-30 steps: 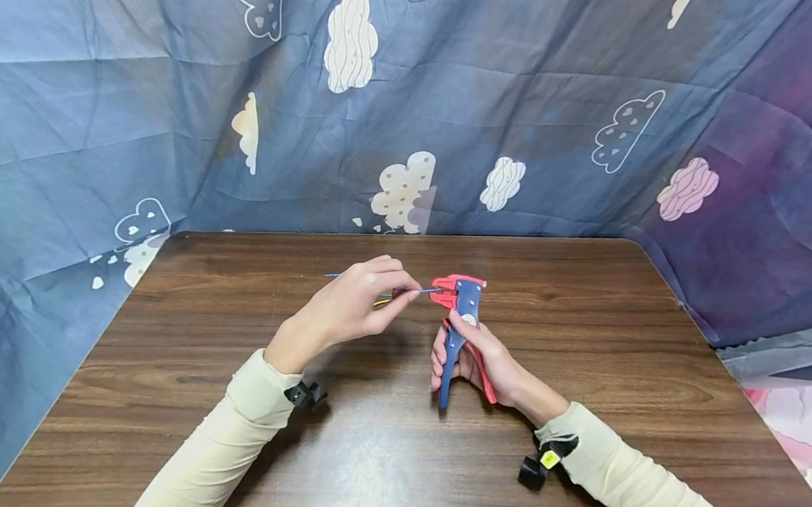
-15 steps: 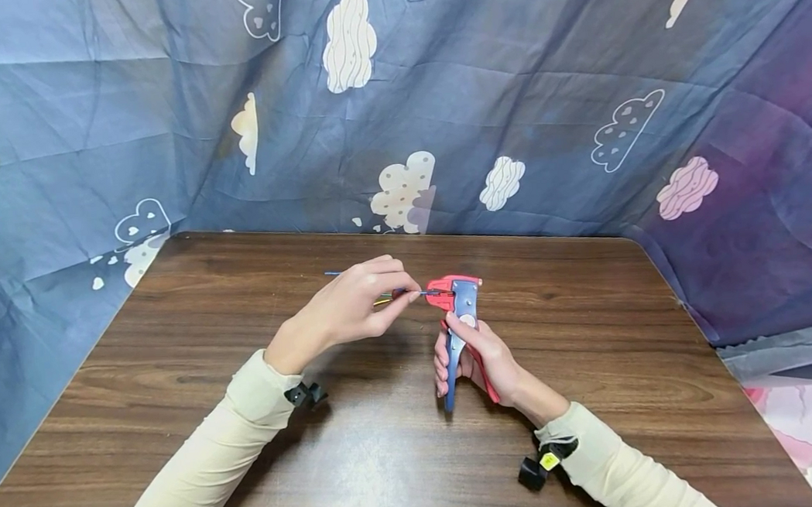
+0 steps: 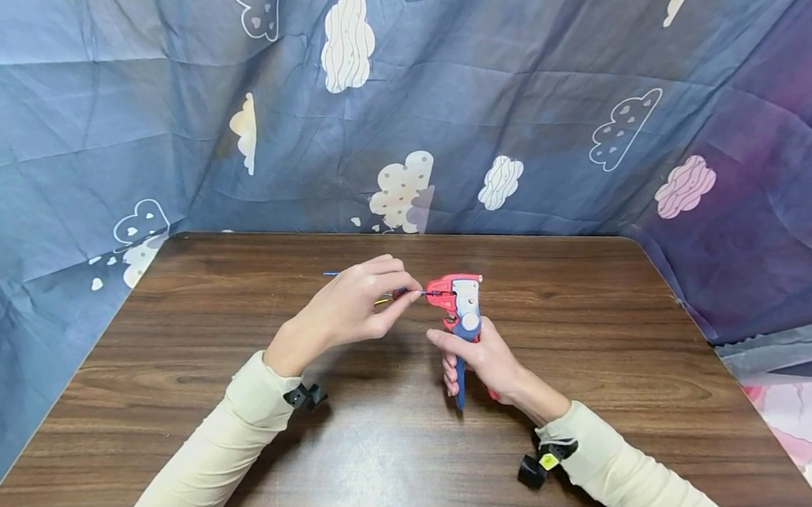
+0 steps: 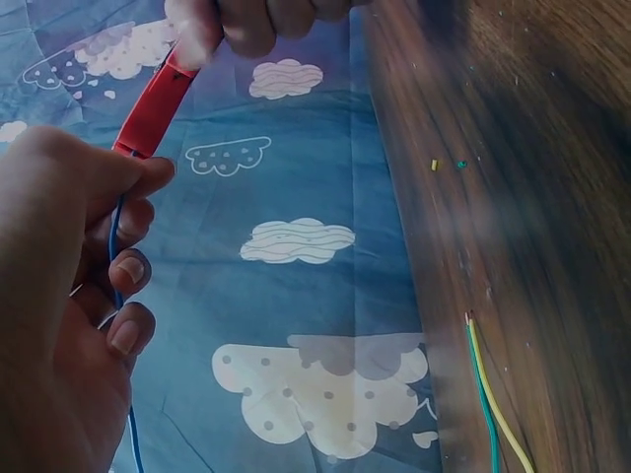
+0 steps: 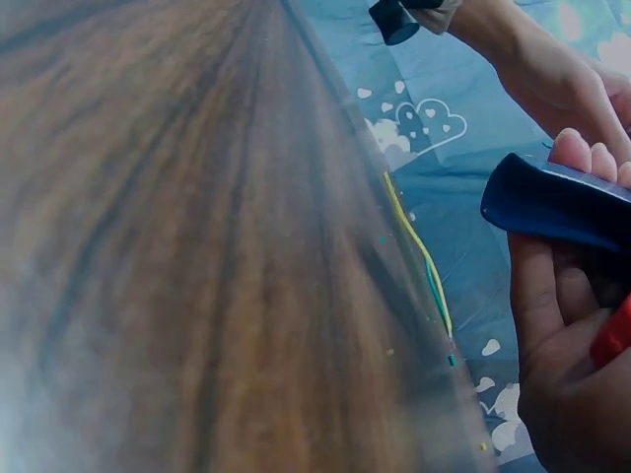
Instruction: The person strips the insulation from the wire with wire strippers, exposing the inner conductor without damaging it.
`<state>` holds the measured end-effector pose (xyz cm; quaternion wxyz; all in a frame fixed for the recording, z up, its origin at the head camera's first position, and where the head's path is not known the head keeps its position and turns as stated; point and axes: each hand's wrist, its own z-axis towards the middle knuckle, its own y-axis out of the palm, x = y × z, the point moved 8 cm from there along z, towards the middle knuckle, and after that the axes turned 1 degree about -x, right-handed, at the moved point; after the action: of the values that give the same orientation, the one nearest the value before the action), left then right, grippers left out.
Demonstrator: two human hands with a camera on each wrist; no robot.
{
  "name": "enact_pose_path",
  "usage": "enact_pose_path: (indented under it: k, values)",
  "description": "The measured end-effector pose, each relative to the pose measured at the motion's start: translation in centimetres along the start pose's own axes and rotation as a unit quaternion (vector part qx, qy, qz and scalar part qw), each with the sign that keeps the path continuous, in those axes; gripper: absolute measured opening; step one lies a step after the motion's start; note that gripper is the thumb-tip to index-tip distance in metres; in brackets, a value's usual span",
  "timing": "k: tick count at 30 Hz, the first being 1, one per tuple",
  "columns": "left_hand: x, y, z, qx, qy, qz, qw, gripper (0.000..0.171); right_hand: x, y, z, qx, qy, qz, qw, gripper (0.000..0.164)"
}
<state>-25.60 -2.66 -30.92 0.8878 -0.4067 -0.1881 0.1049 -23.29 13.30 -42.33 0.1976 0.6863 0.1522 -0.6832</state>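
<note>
My left hand (image 3: 353, 303) pinches a blue wire (image 4: 116, 236) between thumb and forefinger. Below the pinch, the wire hangs past the other curled fingers in the left wrist view. Its other end runs into the red head of a wire stripper (image 3: 466, 300), whose jaws lie close together around it. My right hand (image 3: 493, 364) grips the tool's blue and red handles, its thumb stretched out toward the left. In the right wrist view the blue handle (image 5: 557, 202) sticks out past the fingers. The stripper is held above the table, its head up and pointing left.
A yellow wire (image 4: 508, 424) and a green wire (image 4: 483, 394) lie side by side on the wooden table (image 3: 578, 336). Tiny yellow (image 4: 435, 166) and green (image 4: 461, 165) bits are scattered near them. A cloud-patterned cloth (image 3: 479, 86) hangs behind the far edge.
The stripper's head has shifted slightly left onto the wire and its jaws have closed. Its handles have been squeezed together, and my right thumb has swung left. My left hand has stayed in place.
</note>
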Motion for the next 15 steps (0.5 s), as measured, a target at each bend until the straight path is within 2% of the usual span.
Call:
enact_pose_path:
  k: [4,9,15]
  values:
    - [0.36,-0.17,0.05,0.008,0.008,-0.001,0.9999,0.010,-0.45,-0.03,-0.15,0.018,-0.014,-0.018,1.000,0.046]
    - [0.68,-0.30,0.14,0.019,0.016,0.002,0.9997,0.009,-0.74,0.11,-0.35,0.039,-0.024,-0.014,0.999,0.044]
    - [0.69,-0.20,0.10,0.024,0.016,0.021,0.9994,0.011,-0.51,0.14,-0.43,0.053,-0.015,-0.002,0.999,0.045]
